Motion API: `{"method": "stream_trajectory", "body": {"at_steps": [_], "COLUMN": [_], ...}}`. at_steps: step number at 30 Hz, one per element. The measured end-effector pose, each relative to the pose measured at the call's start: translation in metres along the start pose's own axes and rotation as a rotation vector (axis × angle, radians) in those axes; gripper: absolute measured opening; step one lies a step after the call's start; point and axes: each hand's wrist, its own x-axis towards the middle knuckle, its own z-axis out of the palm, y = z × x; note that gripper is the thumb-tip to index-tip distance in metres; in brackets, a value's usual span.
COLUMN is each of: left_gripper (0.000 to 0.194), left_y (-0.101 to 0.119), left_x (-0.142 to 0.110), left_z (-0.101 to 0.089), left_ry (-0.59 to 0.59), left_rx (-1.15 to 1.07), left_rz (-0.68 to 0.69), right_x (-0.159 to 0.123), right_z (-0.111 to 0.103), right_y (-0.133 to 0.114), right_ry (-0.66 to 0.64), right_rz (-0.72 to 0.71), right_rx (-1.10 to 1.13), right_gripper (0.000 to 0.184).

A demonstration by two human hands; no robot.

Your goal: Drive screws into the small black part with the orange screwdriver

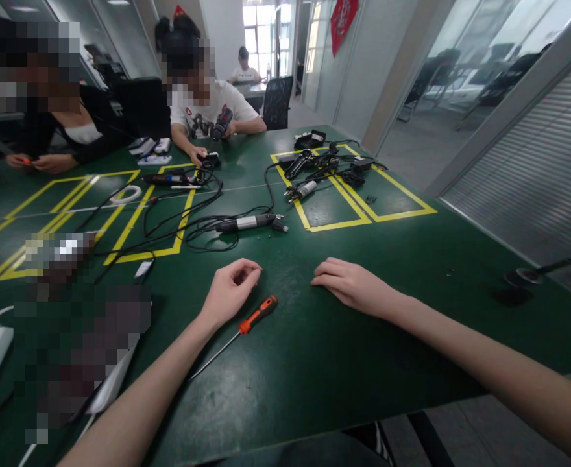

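My left hand (231, 292) rests at the middle of the green table (324, 350). Its fingers curl round towards the thumb, leaving a hollow in which I see nothing held. Just to its right lies a screwdriver (259, 314) with an orange and black handle, its metal shaft slanting down towards my left forearm. My right hand (351, 282) lies palm down on the tabletop, apart from the left one. Its fingers are loosely bent and extended to the left, and no object shows in them. Beyond my hands is a black and silver corded pen-shaped tool (246, 223).
Yellow tape (339, 226) marks rectangles holding cables and a silver-and-black tool (302, 191). A white cable coil (126, 194) lies left. Across the table a person (217, 97) holds a power drill (222, 123); another person (56, 139) sits at left. A small dark round container (523, 277) stands right.
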Motion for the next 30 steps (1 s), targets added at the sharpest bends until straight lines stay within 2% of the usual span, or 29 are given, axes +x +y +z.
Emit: {"method": "stream_trajectory", "body": {"at_steps": [6,9,11,15,19,23,25,27,30], "left_gripper": [0.027,0.028,0.029,0.029,0.029,0.029,0.029,0.029,0.029], "left_y": [-0.001,-0.002,-0.002,-0.002,-0.003,-0.003,-0.002,-0.001,0.001], "left_x": [0.001,0.001,0.001,0.0,0.001,0.0,-0.001,-0.001,-0.001], "left_z": [-0.001,-0.001,-0.001,0.0,0.0,0.001,0.001,0.001,0.0], "left_ry": [-0.004,0.002,0.003,0.004,0.001,-0.012,-0.012,-0.015,-0.023], "left_rx": [0.014,0.016,0.022,0.034,0.032,0.034,0.037,0.039,0.047], "left_rz": [0.001,0.001,-0.004,-0.015,-0.01,0.001,0.007,0.012,0.012], "right_x": [-0.08,-0.114,-0.131,-0.151,-0.156,-0.163,-0.173,-0.187,-0.205], "right_z": [-0.035,-0.048,-0.055,-0.063,-0.07,-0.083,-0.09,-0.094,-0.089], "right_y": [0.041,0.052,0.055,0.057,0.055,0.037,0.026,0.016,0.009], "right_ry": [0.025,0.035,-0.004,-0.028,-0.002,0.192,0.283,0.287,0.23], "right_rz": [0.284,0.399,0.451,0.443,0.463,0.561,0.698,0.872,1.069], "right_rx": [-0.175,-0.261,-0.312,-0.406,-0.44,-0.575,-0.675,-0.735,-0.627], "right_gripper": [0.034,0.035,0.036,0.037,0.036,0.036,0.036,0.039,0.045]}}
